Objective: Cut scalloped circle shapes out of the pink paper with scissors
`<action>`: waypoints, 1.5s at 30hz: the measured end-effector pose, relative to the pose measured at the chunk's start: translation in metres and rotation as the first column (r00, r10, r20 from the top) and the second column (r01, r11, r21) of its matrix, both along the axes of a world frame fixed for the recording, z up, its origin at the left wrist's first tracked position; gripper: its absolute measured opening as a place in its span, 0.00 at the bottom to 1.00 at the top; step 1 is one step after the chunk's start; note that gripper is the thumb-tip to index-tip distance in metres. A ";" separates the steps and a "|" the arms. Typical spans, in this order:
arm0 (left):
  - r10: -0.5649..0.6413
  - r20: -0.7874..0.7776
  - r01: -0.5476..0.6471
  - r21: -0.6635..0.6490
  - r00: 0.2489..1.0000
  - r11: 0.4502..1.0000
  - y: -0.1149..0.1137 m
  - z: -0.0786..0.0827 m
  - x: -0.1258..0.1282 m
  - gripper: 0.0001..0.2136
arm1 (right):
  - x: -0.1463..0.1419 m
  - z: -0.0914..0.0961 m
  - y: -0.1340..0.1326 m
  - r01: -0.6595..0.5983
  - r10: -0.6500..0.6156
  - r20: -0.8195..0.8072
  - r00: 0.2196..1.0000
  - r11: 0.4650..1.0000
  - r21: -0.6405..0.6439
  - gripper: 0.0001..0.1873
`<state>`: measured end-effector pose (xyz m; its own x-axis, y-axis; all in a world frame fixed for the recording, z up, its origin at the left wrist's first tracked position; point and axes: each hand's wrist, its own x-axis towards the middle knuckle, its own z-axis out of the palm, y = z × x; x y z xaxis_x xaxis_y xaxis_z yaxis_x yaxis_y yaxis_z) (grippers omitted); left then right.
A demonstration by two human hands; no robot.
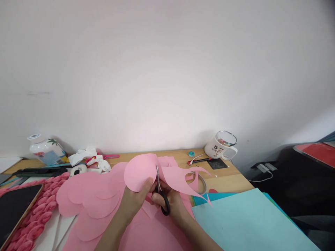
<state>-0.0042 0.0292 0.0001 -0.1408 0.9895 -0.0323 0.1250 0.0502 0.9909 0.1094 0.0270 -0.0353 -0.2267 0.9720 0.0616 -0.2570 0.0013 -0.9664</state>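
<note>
My left hand [136, 198] pinches a pink paper circle [140, 171] along its lower edge, thumb on top. In my right hand [167, 199] is a pair of scissors [164, 204] with black handles, its blades pointing up at the circle's right edge. A curved pink offcut [178, 179] hangs off to the right of the blades. Below and to the left lie several overlapping pink paper circles [101, 200], and more pink paper [154, 233] is under my forearms.
Light blue paper [243, 219] lies at the right. A white mug [220, 146], a black card [217, 164] and a tape roll [202, 183] are behind it. At the left are a white bottle [48, 151], crumpled tissue [82, 155], a phone [18, 212] and a pink braided mat [39, 211].
</note>
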 end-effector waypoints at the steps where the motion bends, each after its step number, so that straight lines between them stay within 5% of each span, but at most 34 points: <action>1: -0.005 -0.011 0.005 -0.005 1.000 1.000 0.000 0.000 0.000 0.11 | 0.000 0.001 0.000 0.001 -0.001 0.008 1.000 1.000 0.000 0.05; 14: 0.019 -0.006 -0.018 0.038 1.000 0.999 0.000 -0.001 0.001 0.11 | 0.000 -0.003 -0.002 0.002 -0.001 0.002 1.000 0.999 -0.046 0.08; 23: -0.073 0.080 0.072 0.010 0.994 0.997 0.002 -0.010 0.006 0.15 | -0.003 -0.007 -0.003 -0.016 0.014 -0.038 0.999 0.999 -0.052 0.05; 35: -0.079 0.036 0.079 0.004 0.996 0.997 -0.002 -0.003 0.001 0.10 | -0.004 -0.001 0.000 -0.006 0.001 -0.155 0.988 0.999 -0.036 0.13; 45: -0.145 0.018 0.144 0.019 0.989 0.989 -0.006 0.007 0.003 0.12 | 0.000 0.000 -0.001 -0.005 0.004 -0.044 0.999 1.000 -0.017 0.12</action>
